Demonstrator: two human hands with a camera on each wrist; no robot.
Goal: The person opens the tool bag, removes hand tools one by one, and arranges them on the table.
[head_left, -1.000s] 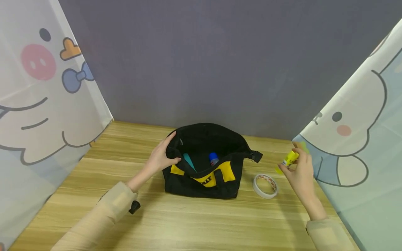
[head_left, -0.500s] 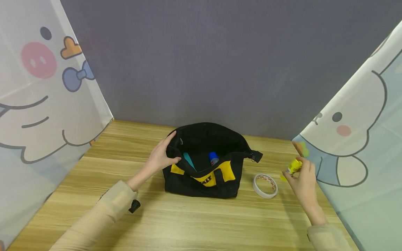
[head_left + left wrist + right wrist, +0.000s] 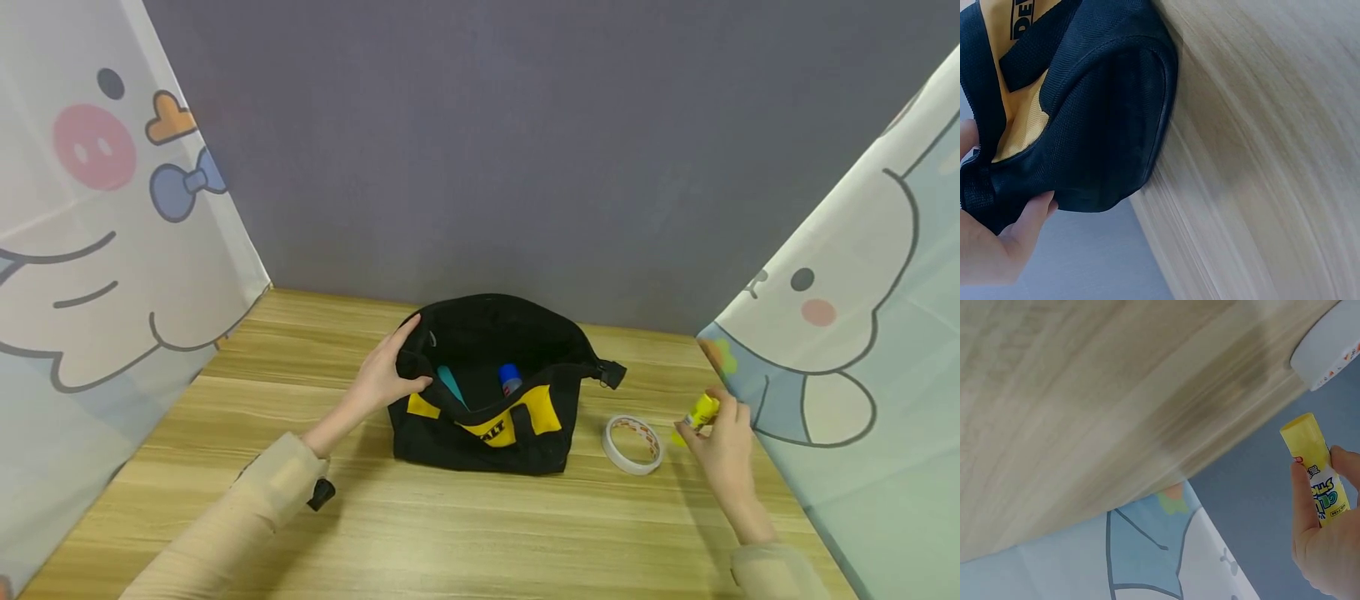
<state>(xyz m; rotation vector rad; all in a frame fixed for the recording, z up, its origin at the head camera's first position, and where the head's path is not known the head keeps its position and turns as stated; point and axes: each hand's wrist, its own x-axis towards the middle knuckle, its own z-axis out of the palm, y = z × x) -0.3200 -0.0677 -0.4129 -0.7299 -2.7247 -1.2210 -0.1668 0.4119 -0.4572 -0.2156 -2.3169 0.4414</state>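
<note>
A black and yellow tool bag (image 3: 480, 454) stands on the table with its mouth spread. My left hand (image 3: 378, 377) holds the left side of the bag's rim, thumb and fingers apart along it; the left wrist view shows them on the black fabric (image 3: 1085, 125). Inside lie a blue-capped item (image 3: 510, 377) and a teal item (image 3: 452, 385), both partly hidden. On the right, my right hand (image 3: 727, 454) pinches a yellow glue stick (image 3: 702, 412) between thumb and fingers, tilted. Its label is readable in the right wrist view, where the glue stick (image 3: 1313, 465) is seen close.
A white tape roll (image 3: 609, 446) lies flat between the bag and my right hand. The bag's zipper end (image 3: 612, 373) sticks out to the right. Behind the wooden table (image 3: 450, 533) rises a grey panel (image 3: 487, 150), with printed cloths (image 3: 832, 350) at the sides.
My right hand has moved slightly right and lower in the head view, carrying the glue stick. My left hand and the bag have stayed as they were.
</note>
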